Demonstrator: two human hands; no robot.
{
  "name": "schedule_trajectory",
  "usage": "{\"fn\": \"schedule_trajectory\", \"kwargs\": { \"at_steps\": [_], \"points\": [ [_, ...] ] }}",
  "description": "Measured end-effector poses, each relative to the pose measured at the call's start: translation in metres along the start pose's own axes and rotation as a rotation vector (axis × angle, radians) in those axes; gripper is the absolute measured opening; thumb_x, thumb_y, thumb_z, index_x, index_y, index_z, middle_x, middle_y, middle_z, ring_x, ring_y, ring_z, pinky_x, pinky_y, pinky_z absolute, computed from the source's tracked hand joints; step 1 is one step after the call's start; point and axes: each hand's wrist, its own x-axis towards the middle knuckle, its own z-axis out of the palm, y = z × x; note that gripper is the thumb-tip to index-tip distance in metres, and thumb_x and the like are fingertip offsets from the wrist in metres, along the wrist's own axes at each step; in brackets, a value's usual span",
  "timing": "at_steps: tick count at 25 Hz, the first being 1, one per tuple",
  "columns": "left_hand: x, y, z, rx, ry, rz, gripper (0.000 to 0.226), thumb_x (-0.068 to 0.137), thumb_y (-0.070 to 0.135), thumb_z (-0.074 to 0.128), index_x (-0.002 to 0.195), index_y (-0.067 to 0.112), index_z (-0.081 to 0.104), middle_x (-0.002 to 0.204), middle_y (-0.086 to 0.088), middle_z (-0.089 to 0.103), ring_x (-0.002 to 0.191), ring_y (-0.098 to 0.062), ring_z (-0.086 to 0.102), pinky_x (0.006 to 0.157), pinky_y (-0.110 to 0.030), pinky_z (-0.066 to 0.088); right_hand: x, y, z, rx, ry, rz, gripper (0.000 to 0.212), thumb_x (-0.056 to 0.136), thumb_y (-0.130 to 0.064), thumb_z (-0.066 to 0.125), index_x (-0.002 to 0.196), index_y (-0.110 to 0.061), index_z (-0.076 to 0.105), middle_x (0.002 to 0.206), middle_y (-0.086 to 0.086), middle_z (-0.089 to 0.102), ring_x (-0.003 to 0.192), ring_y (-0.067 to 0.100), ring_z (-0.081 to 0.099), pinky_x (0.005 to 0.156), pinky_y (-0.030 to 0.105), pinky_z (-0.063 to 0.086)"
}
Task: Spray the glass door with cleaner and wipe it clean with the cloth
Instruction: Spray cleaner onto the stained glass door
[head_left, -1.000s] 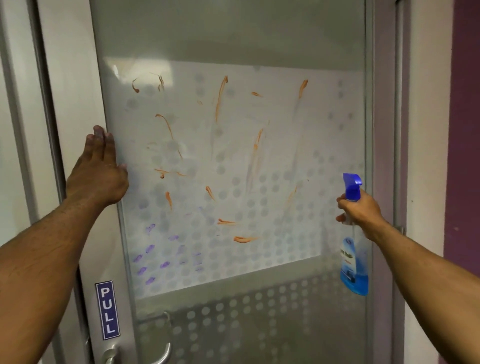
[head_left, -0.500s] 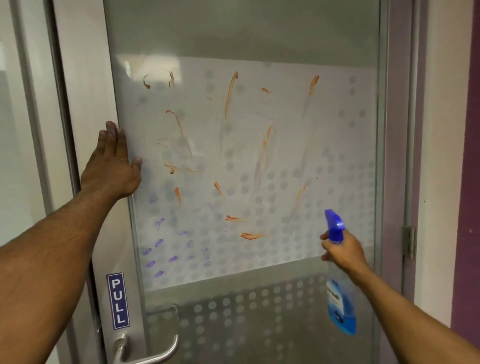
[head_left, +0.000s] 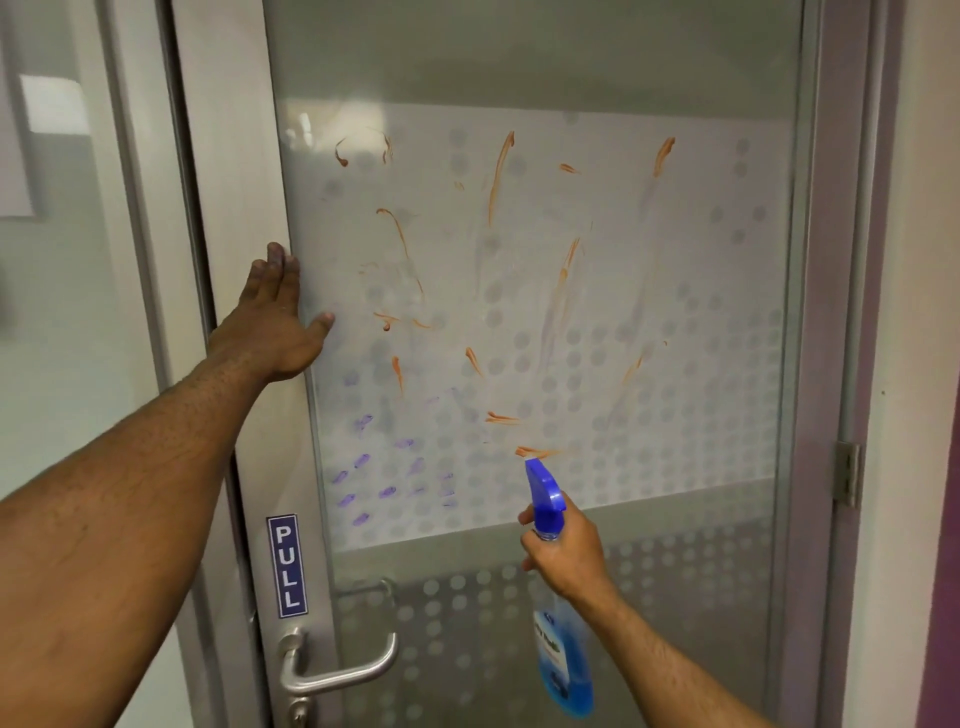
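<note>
The frosted glass door (head_left: 675, 270) fills the view, streaked with orange smears (head_left: 500, 176) across its upper half and purple smudges (head_left: 387, 491) at the lower left. My left hand (head_left: 275, 322) lies flat and empty against the door's left edge, fingers pointing up. My right hand (head_left: 563, 551) grips the neck of a blue spray bottle (head_left: 563, 660), whose blue nozzle (head_left: 540, 491) points up at the glass just under the lowest orange smear. No cloth is in view.
A blue PULL sign (head_left: 287, 565) and a metal lever handle (head_left: 337, 670) sit on the door's left frame. A hinge (head_left: 847, 473) is on the right frame, beside a white wall and a purple strip (head_left: 943, 571). A glass panel (head_left: 57, 312) stands to the left.
My right hand has carried the spray bottle down and to the left, from the door's right edge towards the middle of the glass. My left hand stays on the door's left edge.
</note>
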Motion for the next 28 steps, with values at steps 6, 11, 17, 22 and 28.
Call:
{"fn": "schedule_trajectory", "kwargs": {
  "at_steps": [6,11,17,22,28],
  "points": [
    [-0.031,-0.016,0.028,-0.099,0.019,0.051,0.079,0.102,0.041,0.041,0.157,0.012,-0.007,0.164,-0.003,-0.019,0.152,-0.019,-0.012,0.121,-0.033,-0.002,-0.03,-0.02,0.036,0.008,-0.034,-0.023,0.03,0.083,-0.002,0.065,0.11,-0.014,0.058,0.096,0.002,0.067,0.073,0.019,0.069,0.054,0.015,0.052],
    [-0.086,-0.03,0.066,-0.16,0.074,0.086,0.08,0.101,0.046,0.04,0.157,0.011,-0.005,0.165,-0.005,-0.014,0.152,-0.018,-0.01,0.121,-0.029,-0.002,-0.054,-0.031,0.058,0.036,-0.045,-0.003,0.029,0.084,-0.004,0.064,0.111,-0.013,0.06,0.098,-0.001,0.068,0.065,0.016,0.07,0.055,0.016,0.053],
    [-0.191,-0.034,0.108,-0.213,-0.009,0.099,0.079,0.101,0.048,0.039,0.157,0.008,0.001,0.164,-0.005,-0.009,0.153,-0.021,-0.003,0.124,-0.036,0.004,-0.088,-0.045,0.071,0.123,-0.082,0.003,0.048,0.085,0.0,0.062,0.127,-0.022,0.052,0.116,-0.008,0.065,0.067,0.022,0.07,0.068,0.034,0.062],
    [-0.321,0.0,0.118,-0.337,-0.211,0.076,0.112,0.079,0.086,0.037,0.156,0.023,-0.014,0.163,0.004,-0.023,0.15,-0.013,-0.02,0.123,-0.04,-0.003,-0.127,-0.051,0.073,0.221,-0.223,-0.022,0.053,0.084,0.0,0.063,0.133,-0.02,0.053,0.119,-0.002,0.069,0.074,0.021,0.073,0.076,0.036,0.061],
    [-0.46,0.064,0.108,-0.356,-0.324,-0.254,0.16,0.043,0.096,0.06,0.15,0.019,-0.03,0.156,0.009,-0.039,0.143,-0.008,-0.036,0.124,-0.041,-0.003,-0.206,-0.063,0.077,0.498,-0.51,-0.088,0.05,0.078,0.002,0.06,0.114,-0.032,0.06,0.129,0.0,0.064,0.117,0.019,0.064,0.1,0.04,0.051]
  ]
}}
